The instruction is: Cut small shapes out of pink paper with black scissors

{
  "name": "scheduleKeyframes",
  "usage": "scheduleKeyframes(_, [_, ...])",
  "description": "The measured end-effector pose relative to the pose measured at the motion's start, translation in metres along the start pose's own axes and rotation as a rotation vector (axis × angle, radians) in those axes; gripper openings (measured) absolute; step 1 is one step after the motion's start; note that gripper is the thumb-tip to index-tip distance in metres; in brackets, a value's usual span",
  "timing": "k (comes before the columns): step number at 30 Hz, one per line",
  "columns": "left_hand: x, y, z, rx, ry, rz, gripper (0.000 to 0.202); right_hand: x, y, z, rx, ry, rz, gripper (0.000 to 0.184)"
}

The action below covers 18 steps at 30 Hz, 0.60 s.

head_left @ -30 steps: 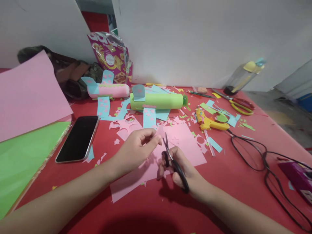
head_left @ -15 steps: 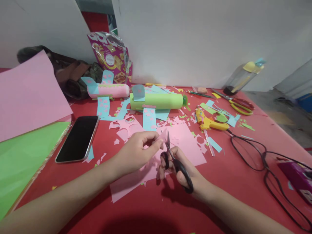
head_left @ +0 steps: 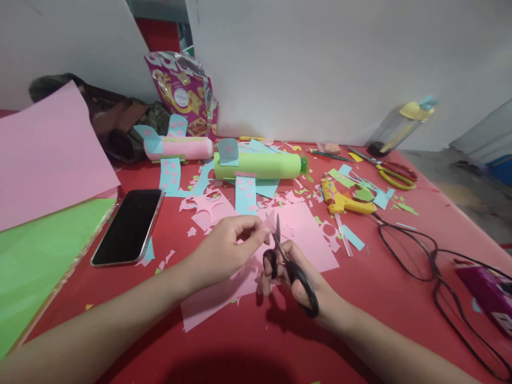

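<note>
red-cloth worktop [head_left: 360, 298] by white wall | L hand [head_left: 224, 246] grip pinched shut on small pink paper scrap [head_left: 267, 221] above big pink sheet [head_left: 304, 234] | R hand [head_left: 300, 280] grip closed thru black-handled scissors [head_left: 288, 264], blades at scrap | 2 paper-wrapped tubes done at back, cutting ongoing

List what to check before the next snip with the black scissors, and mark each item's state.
1. Right hand grips the black scissors through the loops: ok.
2. Left hand pinches the small pink piece at the blades: ok.
3. Left fingertips clear of the blades: cannot tell, they sit very close.
4. Cut line visible on the piece: cannot tell, too small.
5. Pink sheet lies flat under both hands: ok.
6. Phone apart from the cutting spot: ok.
</note>
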<state>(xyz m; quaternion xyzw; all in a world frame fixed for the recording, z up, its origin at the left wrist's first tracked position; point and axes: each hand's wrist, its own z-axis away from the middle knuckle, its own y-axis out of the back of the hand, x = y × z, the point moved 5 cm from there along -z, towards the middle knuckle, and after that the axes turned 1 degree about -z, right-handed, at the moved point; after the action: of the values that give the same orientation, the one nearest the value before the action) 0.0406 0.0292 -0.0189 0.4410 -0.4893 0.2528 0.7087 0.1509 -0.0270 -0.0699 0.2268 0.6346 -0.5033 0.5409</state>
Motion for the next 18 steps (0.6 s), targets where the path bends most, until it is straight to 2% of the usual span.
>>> scheduleKeyframes(5, [-0.002, -0.0027, 0.0012, 0.016, 0.044, 0.064, 0.023, -0.002, 0.0004, 0.0, 0.02, 0.004, 0.031, 0.042])
scheduleKeyframes(11, [-0.0016, -0.0023, 0.0013, 0.01, 0.024, 0.055, 0.023, -0.0021, -0.0008, 0.0001, -0.007, -0.02, 0.02, 0.043])
scheduleKeyframes(18, [-0.0025, -0.002, -0.0009, -0.015, 0.015, 0.043, 0.024, -0.0024, -0.0031, 0.0005, -0.038, 0.018, -0.019, 0.041])
